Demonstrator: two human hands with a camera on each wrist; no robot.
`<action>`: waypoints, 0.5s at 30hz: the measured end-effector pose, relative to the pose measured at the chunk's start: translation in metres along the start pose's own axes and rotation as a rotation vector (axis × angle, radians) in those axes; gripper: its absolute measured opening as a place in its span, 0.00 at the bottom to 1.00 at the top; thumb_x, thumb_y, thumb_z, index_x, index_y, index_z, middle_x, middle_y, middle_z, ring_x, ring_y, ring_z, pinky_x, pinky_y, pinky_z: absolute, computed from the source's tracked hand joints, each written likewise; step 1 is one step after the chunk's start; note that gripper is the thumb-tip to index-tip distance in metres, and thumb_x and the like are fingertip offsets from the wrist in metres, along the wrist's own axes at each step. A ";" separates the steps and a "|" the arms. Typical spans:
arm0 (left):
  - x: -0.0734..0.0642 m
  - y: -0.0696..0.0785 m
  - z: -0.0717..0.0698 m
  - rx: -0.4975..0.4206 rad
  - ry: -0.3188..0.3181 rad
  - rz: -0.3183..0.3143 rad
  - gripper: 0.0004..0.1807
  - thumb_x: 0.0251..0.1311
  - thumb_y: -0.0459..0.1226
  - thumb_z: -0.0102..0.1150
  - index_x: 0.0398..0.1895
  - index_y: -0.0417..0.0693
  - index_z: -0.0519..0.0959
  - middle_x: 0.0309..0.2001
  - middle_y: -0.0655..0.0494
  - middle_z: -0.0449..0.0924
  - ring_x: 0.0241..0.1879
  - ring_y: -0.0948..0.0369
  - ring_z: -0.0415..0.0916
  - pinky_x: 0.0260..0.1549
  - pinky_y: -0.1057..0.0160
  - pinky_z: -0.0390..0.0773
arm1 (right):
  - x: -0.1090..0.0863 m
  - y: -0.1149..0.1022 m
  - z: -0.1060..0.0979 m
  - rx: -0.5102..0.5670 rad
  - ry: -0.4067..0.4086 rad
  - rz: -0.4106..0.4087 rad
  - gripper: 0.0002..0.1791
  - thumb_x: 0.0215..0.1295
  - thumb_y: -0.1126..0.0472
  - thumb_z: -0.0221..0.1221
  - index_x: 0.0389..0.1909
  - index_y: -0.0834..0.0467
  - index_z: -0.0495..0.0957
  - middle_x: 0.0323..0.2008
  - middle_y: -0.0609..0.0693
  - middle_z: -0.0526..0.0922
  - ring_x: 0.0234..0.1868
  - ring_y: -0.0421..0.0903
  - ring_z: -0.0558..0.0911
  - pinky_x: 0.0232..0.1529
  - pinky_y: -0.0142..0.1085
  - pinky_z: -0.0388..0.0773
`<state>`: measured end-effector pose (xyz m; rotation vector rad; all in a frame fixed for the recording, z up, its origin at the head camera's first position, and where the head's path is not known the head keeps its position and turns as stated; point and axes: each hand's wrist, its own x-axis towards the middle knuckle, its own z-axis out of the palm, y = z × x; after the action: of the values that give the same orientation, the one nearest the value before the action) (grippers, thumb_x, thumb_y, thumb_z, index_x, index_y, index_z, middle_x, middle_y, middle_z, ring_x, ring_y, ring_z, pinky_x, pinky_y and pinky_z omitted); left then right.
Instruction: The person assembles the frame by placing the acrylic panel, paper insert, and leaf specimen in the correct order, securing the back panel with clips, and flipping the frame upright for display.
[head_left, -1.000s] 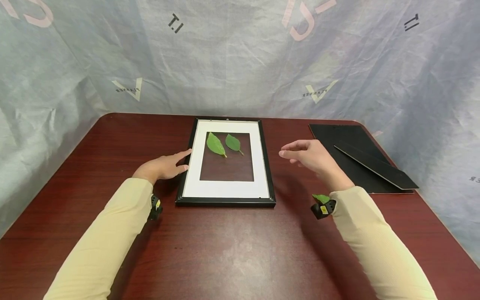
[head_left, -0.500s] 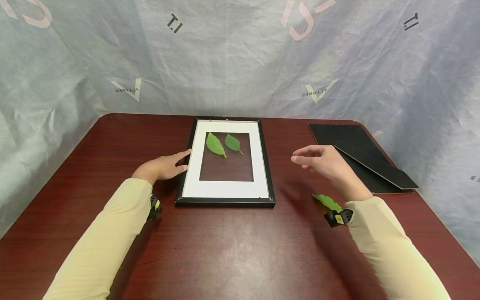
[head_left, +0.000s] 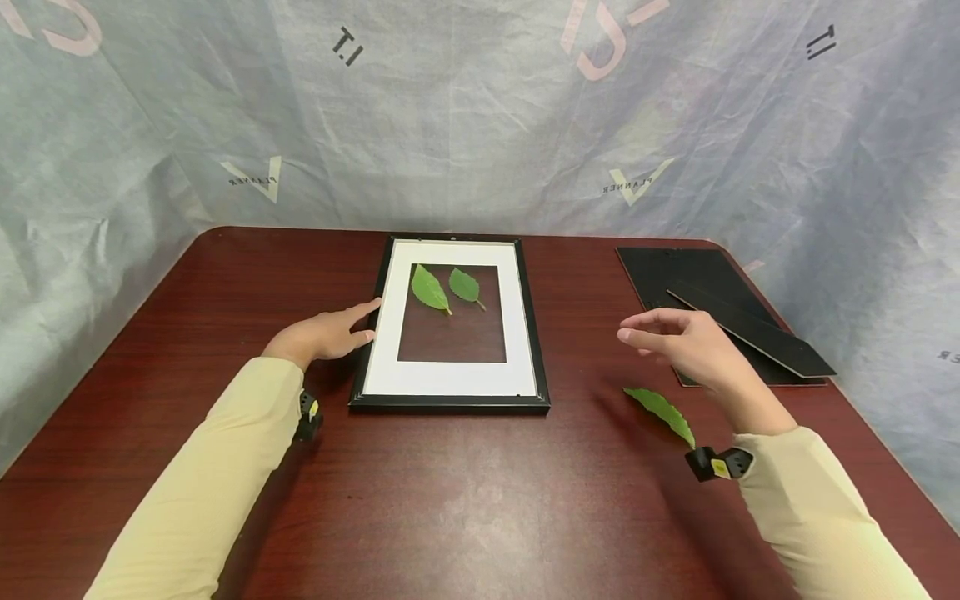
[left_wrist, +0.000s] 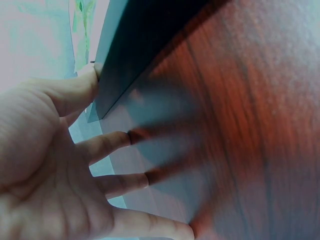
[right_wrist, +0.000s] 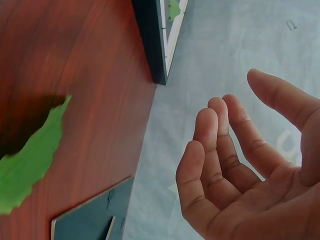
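Note:
A black picture frame (head_left: 450, 405) with a white mat lies flat on the table, face to the camera. Inside the mat's opening are two green leaves: a larger light one (head_left: 429, 288) at the left and a smaller dark one (head_left: 465, 286) beside it. My left hand (head_left: 322, 335) touches the frame's left side, thumb and fingers straight and spread; the left wrist view shows the fingertips down on the wood. In the air to the right of the frame is my right hand (head_left: 678, 346), fingers loosely bent, holding nothing. A third leaf (head_left: 662, 414) lies on the table below it.
A black backing board (head_left: 697, 267) with its folded-out stand (head_left: 757, 329) lies at the table's right edge, partly behind my right hand. The dark red wooden table (head_left: 450, 500) has a grey printed sheet (head_left: 465, 125) hanging behind it and at both sides.
My right hand has moved right and toward me, away from the frame, and the third leaf has come into full view. The left hand has stayed at the frame's side.

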<state>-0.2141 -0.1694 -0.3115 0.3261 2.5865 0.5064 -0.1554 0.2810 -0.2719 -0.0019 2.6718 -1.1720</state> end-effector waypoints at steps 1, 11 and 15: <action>0.000 0.000 0.000 -0.002 0.000 -0.001 0.37 0.82 0.43 0.41 0.83 0.45 0.39 0.79 0.31 0.43 0.73 0.32 0.52 0.70 0.34 0.54 | -0.002 0.002 -0.001 -0.005 0.004 -0.006 0.31 0.70 0.39 0.62 0.63 0.57 0.78 0.58 0.57 0.79 0.54 0.56 0.80 0.56 0.50 0.76; 0.001 0.000 0.000 -0.006 0.001 0.002 0.36 0.82 0.43 0.41 0.83 0.45 0.39 0.79 0.31 0.44 0.73 0.32 0.53 0.70 0.34 0.55 | -0.021 0.031 -0.014 -0.041 0.031 -0.001 0.30 0.72 0.42 0.61 0.64 0.59 0.77 0.47 0.47 0.84 0.44 0.40 0.82 0.46 0.39 0.81; 0.001 -0.001 0.000 -0.005 0.001 0.004 0.36 0.82 0.43 0.41 0.83 0.45 0.39 0.79 0.31 0.44 0.73 0.32 0.53 0.70 0.34 0.55 | -0.030 0.046 -0.018 -0.026 0.032 0.022 0.29 0.71 0.43 0.62 0.63 0.59 0.79 0.44 0.43 0.85 0.44 0.38 0.83 0.45 0.36 0.81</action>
<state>-0.2154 -0.1696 -0.3121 0.3296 2.5859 0.5142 -0.1262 0.3285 -0.2876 0.0423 2.7075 -1.1406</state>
